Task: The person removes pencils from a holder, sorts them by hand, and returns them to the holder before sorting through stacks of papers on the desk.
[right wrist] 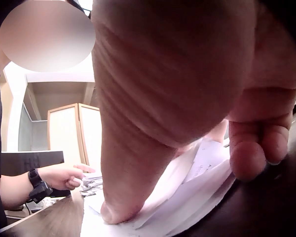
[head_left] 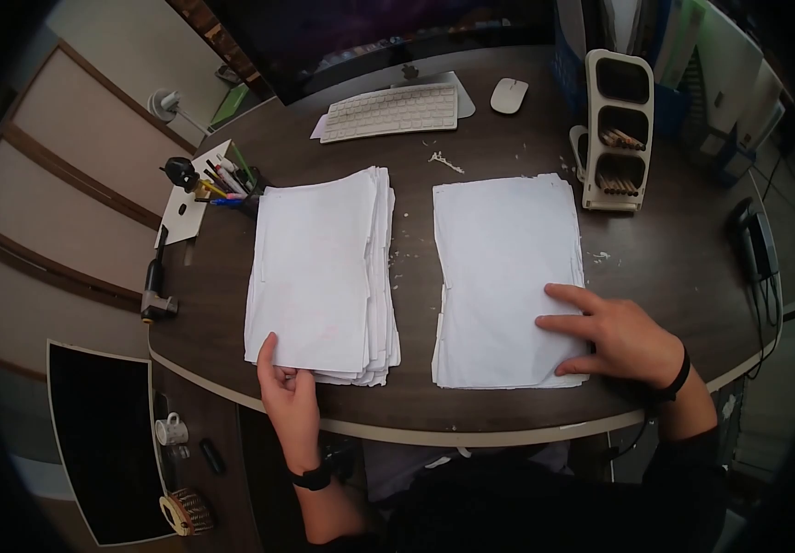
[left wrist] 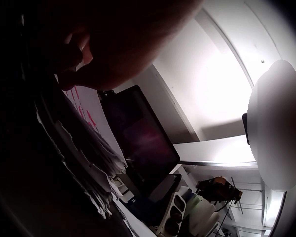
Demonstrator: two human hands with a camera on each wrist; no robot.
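Two piles of white paper lie side by side on the dark desk. My left hand (head_left: 292,405) is at the near left corner of the thicker left pile (head_left: 315,267), whose layered edges are uneven. One finger lies over that corner and the others curl below it, pinching the paper. In the left wrist view, red marks show on a sheet (left wrist: 91,116) beside the fingers. My right hand (head_left: 623,339) rests with spread fingers on the near right part of the right pile (head_left: 503,258). Sheets (right wrist: 204,160) with printed text bend beneath it in the right wrist view.
Behind the piles stand a keyboard (head_left: 393,112), a mouse (head_left: 509,96) and a monitor (head_left: 370,37). A pen holder (head_left: 248,198) is at the left, a cream organizer (head_left: 618,138) with pencils at the right. Paper scraps (head_left: 446,163) dot the desk. A black phone (head_left: 755,241) sits at the right edge.
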